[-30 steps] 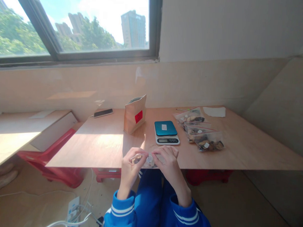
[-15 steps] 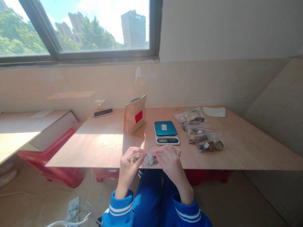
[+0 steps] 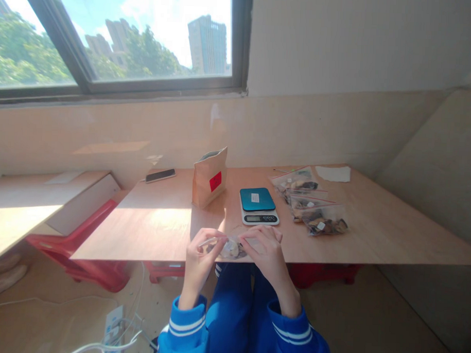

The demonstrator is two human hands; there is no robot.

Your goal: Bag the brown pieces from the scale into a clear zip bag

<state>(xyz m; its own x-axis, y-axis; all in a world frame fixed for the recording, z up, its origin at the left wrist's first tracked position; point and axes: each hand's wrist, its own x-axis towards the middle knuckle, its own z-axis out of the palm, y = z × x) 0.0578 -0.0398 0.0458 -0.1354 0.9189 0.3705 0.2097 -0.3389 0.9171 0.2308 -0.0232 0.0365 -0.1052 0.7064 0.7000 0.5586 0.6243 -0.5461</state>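
Observation:
At the table's front edge, a clear zip bag point(image 3: 232, 249) with pale and brown dried pieces lies between my two hands. My left hand point(image 3: 204, 250) pinches the bag's upper edge on the left, thumb against fingers. On the right, my right hand point(image 3: 264, 248) pinches the same edge, a short way apart from the left. The hands cover both ends of the bag. Just beyond them sits a kitchen scale point(image 3: 260, 217) with a teal plate; its display is too small to read.
A brown paper pouch point(image 3: 206, 183) with a red label stands open-topped left of the scale. Several filled zip bags point(image 3: 322, 220) lie to the right, near a white paper point(image 3: 333, 174). A phone point(image 3: 160, 175) rests at the back left. Red stools point(image 3: 81, 258) stand below.
Both hands keep their pinch on the zip bag. They have shifted only very slightly, and everything else on the table stays where it was.

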